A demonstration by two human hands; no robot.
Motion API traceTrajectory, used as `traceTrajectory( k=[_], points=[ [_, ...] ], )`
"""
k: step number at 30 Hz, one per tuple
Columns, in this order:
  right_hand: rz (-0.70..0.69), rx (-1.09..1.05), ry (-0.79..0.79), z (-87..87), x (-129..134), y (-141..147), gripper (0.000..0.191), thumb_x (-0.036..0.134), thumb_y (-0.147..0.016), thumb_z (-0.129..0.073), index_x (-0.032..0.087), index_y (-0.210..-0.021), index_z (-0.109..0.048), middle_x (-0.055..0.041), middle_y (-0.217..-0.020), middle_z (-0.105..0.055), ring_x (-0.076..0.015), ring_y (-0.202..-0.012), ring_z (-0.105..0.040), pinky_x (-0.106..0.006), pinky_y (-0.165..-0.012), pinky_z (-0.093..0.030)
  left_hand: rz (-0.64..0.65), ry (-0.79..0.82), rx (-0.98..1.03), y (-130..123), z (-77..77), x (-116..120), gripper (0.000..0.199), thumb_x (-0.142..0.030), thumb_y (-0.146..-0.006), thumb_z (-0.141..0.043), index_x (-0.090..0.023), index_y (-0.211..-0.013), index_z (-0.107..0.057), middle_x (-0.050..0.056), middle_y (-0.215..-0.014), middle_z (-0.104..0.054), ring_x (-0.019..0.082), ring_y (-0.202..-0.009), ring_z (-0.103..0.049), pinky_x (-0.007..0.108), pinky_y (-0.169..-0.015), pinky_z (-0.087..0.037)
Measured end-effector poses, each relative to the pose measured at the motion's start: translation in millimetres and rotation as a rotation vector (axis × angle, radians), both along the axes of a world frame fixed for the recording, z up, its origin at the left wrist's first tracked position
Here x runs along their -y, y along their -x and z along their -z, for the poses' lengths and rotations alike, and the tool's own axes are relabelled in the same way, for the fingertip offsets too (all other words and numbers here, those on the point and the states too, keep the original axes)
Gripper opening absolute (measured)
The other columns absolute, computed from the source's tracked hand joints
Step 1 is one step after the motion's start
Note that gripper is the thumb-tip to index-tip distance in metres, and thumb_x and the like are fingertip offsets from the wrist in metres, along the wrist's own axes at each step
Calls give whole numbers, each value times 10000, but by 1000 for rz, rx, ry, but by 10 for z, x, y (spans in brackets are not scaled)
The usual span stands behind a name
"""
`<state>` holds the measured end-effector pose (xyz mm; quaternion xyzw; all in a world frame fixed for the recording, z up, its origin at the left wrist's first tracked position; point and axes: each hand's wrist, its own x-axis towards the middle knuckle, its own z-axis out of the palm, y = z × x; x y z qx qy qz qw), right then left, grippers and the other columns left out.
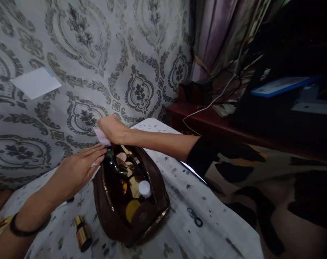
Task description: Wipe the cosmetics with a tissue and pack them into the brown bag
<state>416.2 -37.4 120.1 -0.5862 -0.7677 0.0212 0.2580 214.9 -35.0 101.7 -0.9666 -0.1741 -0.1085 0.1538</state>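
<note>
A brown zippered cosmetic bag (104, 212) stands unzipped on the table, filled with small bottles and jars. A white round cap (144, 189), a yellow round lid (132, 211) and a gold-coloured item (135, 185) show inside it. Above the bag's far end, my right hand (113, 130) is closed on a pale pink flat piece (101, 137), perhaps paper or tissue. My left hand (77, 168) reaches to the far left rim with its fingers stretched out, their tips close to the pink piece. Something small and white shows under those fingers; I cannot make it out.
A gold bottle (83, 233) lies on the patterned tablecloth (206, 223) left of the bag. Patterned wallpaper (139, 90) rises behind, with a white card (36, 83) on it. At right are a dark red ledge (206, 126), loose cables and a blue-edged object (284, 86).
</note>
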Motion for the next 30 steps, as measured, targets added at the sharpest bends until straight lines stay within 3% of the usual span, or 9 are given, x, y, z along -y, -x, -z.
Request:
traceTrajectory(
  k=[4, 7, 11, 18, 22, 30],
  points=[
    [0, 73, 50, 63, 70, 35, 196, 120, -880, -502, 102, -917, -693, -117, -879, -709, -183, -752, -636, -244, -593, -418, -18, 35, 6, 0, 2, 10, 634, -544, -1006, -208, -162, -1284, -631, 107, -1331, -655, 284, -1247, -603, 458, -1041, -512],
    [-69, 77, 115, 43, 116, 29, 129, 132, -857, -574, 93, -831, -694, -86, -761, -699, -154, -703, -622, -215, -553, -386, -13, 50, 33, -7, 8, 19, 624, -534, -1008, -218, -159, -1264, -647, 105, -1343, -647, 273, -1242, -607, 435, -1071, -492],
    [-146, 51, 221, -46, 154, 8, 148, 19, -801, -592, 103, -692, -646, -12, -567, -628, -116, -632, -615, -164, -520, -377, -15, 83, 51, -12, 12, 40, 599, -505, -1016, -231, -153, -1253, -654, 98, -1349, -642, 267, -1263, -592, 429, -1079, -489],
    [-279, -52, 254, -19, 86, -73, 250, -68, -746, -560, 129, -593, -545, 45, -495, -541, -100, -560, -628, -145, -511, -406, -14, 155, 79, 27, 7, 63, 540, -446, -1023, -263, -145, -1254, -648, 97, -1347, -645, 258, -1305, -554, 443, -1105, -464],
    [-394, -151, 260, 65, -78, -148, 247, -78, -754, -540, 118, -607, -574, 50, -503, -562, -89, -522, -621, -149, -506, -420, -26, 168, 69, 54, 18, 63, 520, -431, -1024, -268, -155, -1264, -638, 86, -1375, -624, 246, -1340, -519, 446, -1119, -446],
    [-421, -118, 231, 68, -252, -193, 303, -116, -702, -503, 94, -765, -712, 42, -584, -638, -63, -508, -609, -135, -508, -421, -39, 182, 98, 65, 46, 48, 534, -446, -1023, -266, -153, -1254, -648, 96, -1369, -628, 251, -1335, -524, 470, -1129, -428]
  ],
)
